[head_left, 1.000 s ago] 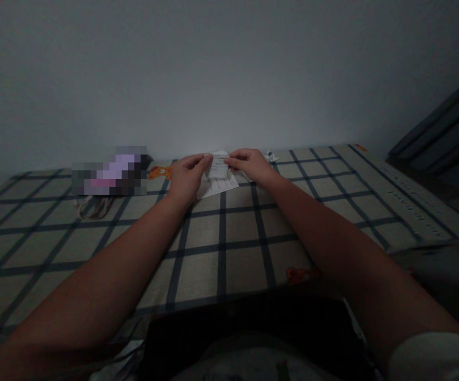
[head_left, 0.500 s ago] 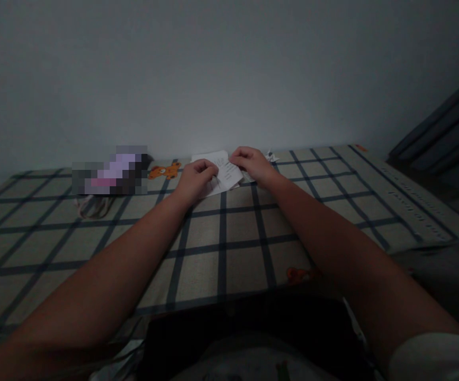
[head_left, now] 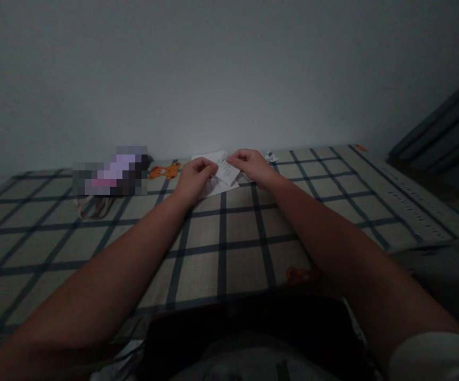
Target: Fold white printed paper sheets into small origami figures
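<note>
Between my two hands is a printed sheet of paper [head_left: 226, 171], tilted up, with rows of small dark text. My left hand [head_left: 196, 178] is closed, thumb and fingers pinching the sheet's left side. On its right upper edge, my right hand [head_left: 250, 165] pinches it, fingertips together. Under it lies more white paper [head_left: 222, 187] on the checked cloth [head_left: 205, 254]; whether the two are joined I cannot tell. A crumpled white scrap [head_left: 271, 156] sits just behind my right hand.
A blurred-out purple and pink object [head_left: 114, 172] lies at the left, with a pale looped cord [head_left: 94, 208] in front of it. A grey wall [head_left: 229, 74] rises behind the cloth. Dark folded fabric [head_left: 443, 121] hangs at the far right.
The printed sheet has been lifted and turned between my hands, so it looks narrower and more of the paper underneath shows. My right hand has shifted slightly left.
</note>
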The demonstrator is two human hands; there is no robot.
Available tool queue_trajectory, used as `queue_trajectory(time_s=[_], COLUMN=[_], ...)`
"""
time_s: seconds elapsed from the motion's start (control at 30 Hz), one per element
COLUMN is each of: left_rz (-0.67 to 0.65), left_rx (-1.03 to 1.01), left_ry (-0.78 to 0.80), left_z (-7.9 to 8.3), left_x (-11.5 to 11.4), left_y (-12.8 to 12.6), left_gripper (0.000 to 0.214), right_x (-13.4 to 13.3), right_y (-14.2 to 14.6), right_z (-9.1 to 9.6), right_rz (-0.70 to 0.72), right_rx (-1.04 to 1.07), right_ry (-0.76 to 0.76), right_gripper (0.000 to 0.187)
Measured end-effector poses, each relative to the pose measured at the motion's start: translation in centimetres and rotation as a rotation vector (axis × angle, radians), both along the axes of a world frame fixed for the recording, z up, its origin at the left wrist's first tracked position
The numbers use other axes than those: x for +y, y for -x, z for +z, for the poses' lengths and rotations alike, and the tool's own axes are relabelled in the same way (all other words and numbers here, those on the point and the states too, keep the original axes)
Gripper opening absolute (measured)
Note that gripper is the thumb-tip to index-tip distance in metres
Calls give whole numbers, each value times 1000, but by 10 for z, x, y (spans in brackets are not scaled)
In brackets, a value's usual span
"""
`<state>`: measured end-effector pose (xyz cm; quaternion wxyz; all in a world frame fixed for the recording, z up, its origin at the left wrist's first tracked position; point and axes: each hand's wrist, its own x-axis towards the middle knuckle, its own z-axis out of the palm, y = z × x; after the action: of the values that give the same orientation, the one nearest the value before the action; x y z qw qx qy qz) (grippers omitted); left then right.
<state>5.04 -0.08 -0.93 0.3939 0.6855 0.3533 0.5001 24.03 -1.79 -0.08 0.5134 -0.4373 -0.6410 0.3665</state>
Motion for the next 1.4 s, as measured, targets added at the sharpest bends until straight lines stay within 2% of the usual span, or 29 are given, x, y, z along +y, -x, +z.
queue_trajectory(time_s=[0.1,0.2,0.4,0.53,0.63,0.93,1.23,1.4], left_rz=[-14,-5,16,13,-10,38,127,114], left_rx=[66,105,20,30,-24,57,-41,-70], left_ry=[21,2,-7,30,81,-63,-41,24], left_z=[-2,-2,-2,-3,-2,-1,3,2], left_x=[0,-1,1,0,-2,-3,-7,-4], left_y=[1,2,3,1,-1,2,-2,-1], left_gripper=[11,20,20,15,23,24,19,17], right_x=[-1,-2,0,-4,-9,-7,-7,-6], right_y=[-1,0,1,0,1,6,8,7], right_z=[1,1,-1,3,7,1,5,6], right_rz=[20,24,43,37,45,154,106,61], right_rx=[-40,-42,81,-21,-95,-22,-23,-57], right_ry=[10,10,57,37,43,57,22,20], right_gripper=[24,24,19,18,16,15,16,18])
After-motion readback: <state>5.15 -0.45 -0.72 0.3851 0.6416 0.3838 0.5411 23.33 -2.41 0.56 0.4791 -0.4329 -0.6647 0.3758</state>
